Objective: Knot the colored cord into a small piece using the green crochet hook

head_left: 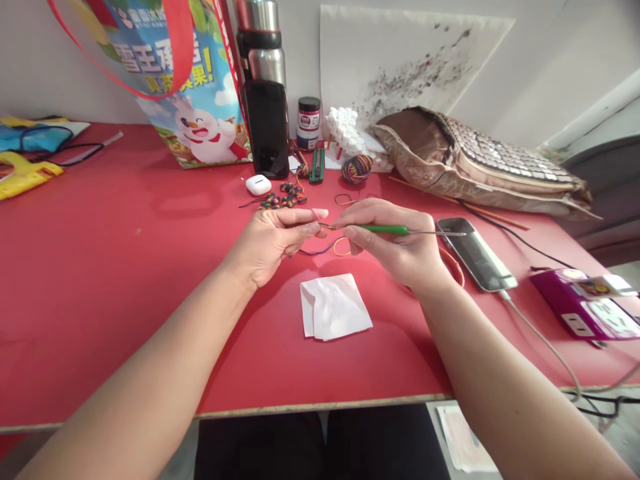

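My right hand (395, 240) is closed around a crochet hook (383, 229) with a green handle; its bare metal end points right, over a phone. The hook's other tip meets my left hand (280, 240), whose thumb and forefinger pinch thin dark yarn (316, 253). A strand rises over the left forefinger, and loose yarn curls on the table below the fingers. The stitches between the fingertips are too small to make out. Beyond the hands sit a multicoloured yarn ball (357, 169) and several dark crocheted flower-like pieces (287, 196).
On the red table (125, 300) lies a folded white tissue (336, 307) in front of the hands. A charging phone (477, 253) and a purple power strip (585, 303) are at right. Behind stand a black phone (267, 130), a steel bottle (260, 33), a gift bag (200, 93) and a sequined cushion (480, 160).
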Available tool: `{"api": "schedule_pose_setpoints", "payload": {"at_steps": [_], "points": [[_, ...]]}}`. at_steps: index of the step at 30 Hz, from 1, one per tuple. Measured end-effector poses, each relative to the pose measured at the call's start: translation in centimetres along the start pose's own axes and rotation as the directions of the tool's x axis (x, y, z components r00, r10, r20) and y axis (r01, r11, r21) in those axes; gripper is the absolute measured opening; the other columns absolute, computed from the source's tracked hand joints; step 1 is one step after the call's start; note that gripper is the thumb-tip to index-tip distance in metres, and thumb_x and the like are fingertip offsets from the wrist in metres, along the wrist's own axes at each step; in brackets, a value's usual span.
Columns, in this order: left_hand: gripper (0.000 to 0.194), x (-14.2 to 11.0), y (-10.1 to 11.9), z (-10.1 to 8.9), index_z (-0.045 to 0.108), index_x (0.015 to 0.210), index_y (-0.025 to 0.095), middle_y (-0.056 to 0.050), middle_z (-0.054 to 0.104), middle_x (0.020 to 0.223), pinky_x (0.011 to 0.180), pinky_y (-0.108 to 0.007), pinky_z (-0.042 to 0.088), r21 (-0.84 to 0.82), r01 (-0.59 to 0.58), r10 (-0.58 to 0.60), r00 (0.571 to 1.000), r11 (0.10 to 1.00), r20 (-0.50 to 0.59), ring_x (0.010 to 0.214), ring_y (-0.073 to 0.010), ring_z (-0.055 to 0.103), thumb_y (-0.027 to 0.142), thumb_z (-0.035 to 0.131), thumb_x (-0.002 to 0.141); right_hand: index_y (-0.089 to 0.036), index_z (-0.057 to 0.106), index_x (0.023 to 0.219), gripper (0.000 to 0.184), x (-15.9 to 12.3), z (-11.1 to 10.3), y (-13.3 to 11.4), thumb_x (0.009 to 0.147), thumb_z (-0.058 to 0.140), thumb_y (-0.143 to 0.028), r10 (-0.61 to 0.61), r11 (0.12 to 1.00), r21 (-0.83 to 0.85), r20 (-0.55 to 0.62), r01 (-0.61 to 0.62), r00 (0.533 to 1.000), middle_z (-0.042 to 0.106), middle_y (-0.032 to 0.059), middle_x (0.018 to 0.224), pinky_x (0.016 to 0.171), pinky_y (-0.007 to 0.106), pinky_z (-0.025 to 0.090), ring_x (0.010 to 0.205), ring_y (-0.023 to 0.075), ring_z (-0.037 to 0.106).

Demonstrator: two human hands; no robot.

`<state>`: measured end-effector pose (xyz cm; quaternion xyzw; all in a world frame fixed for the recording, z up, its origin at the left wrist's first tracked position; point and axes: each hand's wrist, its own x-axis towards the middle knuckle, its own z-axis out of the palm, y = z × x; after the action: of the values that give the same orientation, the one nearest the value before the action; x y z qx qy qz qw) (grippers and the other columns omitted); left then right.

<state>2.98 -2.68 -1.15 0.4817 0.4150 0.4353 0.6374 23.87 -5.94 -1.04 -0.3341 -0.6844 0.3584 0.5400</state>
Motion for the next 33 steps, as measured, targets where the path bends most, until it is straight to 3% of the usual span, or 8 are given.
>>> {"api": "schedule_pose_setpoints", "payload": {"at_steps": [5,13,18,23,28,33], "points": [[0.021,0.0,-0.1,0.0,0.092,0.09,0.025,-0.006,0.081,0.075,0.053,-0.029,0.029,0.107,-0.064,0.068,0.997,0.992,-0.041,0.056,-0.0093,0.044,0.026,0.096,0.069,-0.023,0.088,0.095,0.009,0.0,-0.1,0.1,0.093,0.083,-0.03,0.022,0.999,0.031,-0.003,-0.022,1.0,0.079,0.0055,0.093,0.059,0.027,0.06,0.069,0.0131,0.069],[0.022,0.1,-0.2,-0.2,0.092,0.094,0.026,-0.005,0.079,0.074,0.053,-0.03,0.03,0.075,-0.119,0.12,0.993,0.99,-0.003,0.056,-0.0098,0.041,0.021,0.091,0.072,-0.023,0.088,0.094,0.005,0.1,-0.5,0.3,0.092,0.085,-0.026,0.077,0.99,0.122,-0.018,-0.074,0.997,0.078,0.0034,0.086,0.062,0.03,0.059,0.065,0.0126,0.066],[0.021,0.1,-0.5,0.0,0.092,0.092,0.027,-0.004,0.079,0.074,0.053,-0.03,0.028,0.037,-0.123,0.123,0.992,0.992,0.011,0.054,-0.0088,0.038,0.02,0.09,0.072,-0.025,0.089,0.094,0.009,0.1,-0.4,1.2,0.091,0.087,-0.033,0.094,0.975,0.207,-0.026,-0.086,0.995,0.077,0.0032,0.083,0.06,0.031,0.059,0.066,0.0145,0.067],[0.022,-0.1,-0.6,0.6,0.091,0.092,0.026,-0.005,0.081,0.079,0.054,-0.029,0.029,-0.007,-0.077,0.078,0.996,0.997,0.048,0.056,-0.0086,0.039,0.022,0.091,0.071,-0.026,0.088,0.093,0.013,0.0,0.0,1.5,0.088,0.089,-0.038,0.14,0.959,0.255,-0.058,-0.121,0.988,0.074,0.0012,0.075,0.061,0.032,0.06,0.063,0.0146,0.065],[0.032,-0.3,-0.1,0.7,0.091,0.093,0.025,-0.006,0.084,0.093,0.053,-0.03,0.027,-0.096,-0.019,0.03,0.993,0.995,0.114,0.056,-0.0083,0.035,0.013,0.077,0.067,-0.026,0.087,0.092,0.016,0.1,0.2,1.2,0.087,0.091,-0.041,0.146,0.96,0.253,-0.103,-0.116,0.984,0.074,0.0007,0.075,0.059,0.031,0.058,0.061,0.0137,0.063],[0.031,-0.1,0.1,-0.2,0.09,0.092,0.022,-0.012,0.083,0.101,0.053,-0.034,0.028,-0.159,0.045,-0.015,0.982,0.986,0.189,0.055,-0.0118,0.042,0.027,0.066,0.073,-0.026,0.088,0.092,0.015,0.1,0.1,1.2,0.087,0.09,-0.04,0.127,0.962,0.255,-0.097,-0.099,0.987,0.076,0.0018,0.081,0.06,0.031,0.058,0.062,0.0134,0.064]]}}
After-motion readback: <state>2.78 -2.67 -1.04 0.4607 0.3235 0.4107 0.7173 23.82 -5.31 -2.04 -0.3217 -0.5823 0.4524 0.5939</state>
